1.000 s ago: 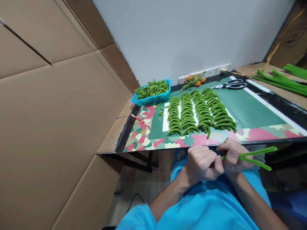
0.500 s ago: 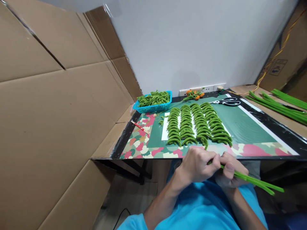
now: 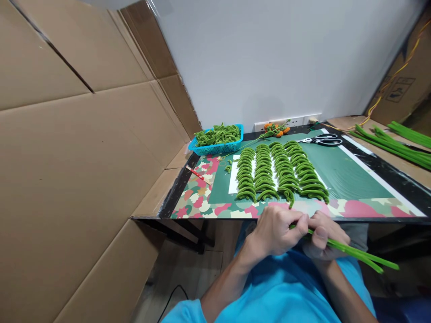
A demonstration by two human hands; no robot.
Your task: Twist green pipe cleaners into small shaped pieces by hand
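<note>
My left hand (image 3: 278, 229) is closed on one end of some green pipe cleaners (image 3: 358, 254), thumb and forefinger pinched together. Right beside it, my right hand (image 3: 325, 237) wraps round the same pipe cleaners, whose two loose ends stick out to the lower right. Both hands are held over my lap, just in front of the table edge. Past them, curved green pipe-cleaner pieces (image 3: 266, 172) lie in several columns on a white sheet (image 3: 233, 181). One piece at the near end of the third column hangs down toward my hands.
A blue basket (image 3: 215, 148) full of green pieces stands at the back left. Orange flowers (image 3: 278, 130) lie by the wall, black-handled scissors (image 3: 325, 140) to their right. Long green pipe cleaners (image 3: 397, 146) rest on cardboard at right. A red-and-white strip (image 3: 198, 174) lies left on the green mat (image 3: 350, 179).
The view has shifted slightly. My hands stay close together on the pipe cleaners, with the fingers only slightly moved; the pieces on the table stay as they were.
</note>
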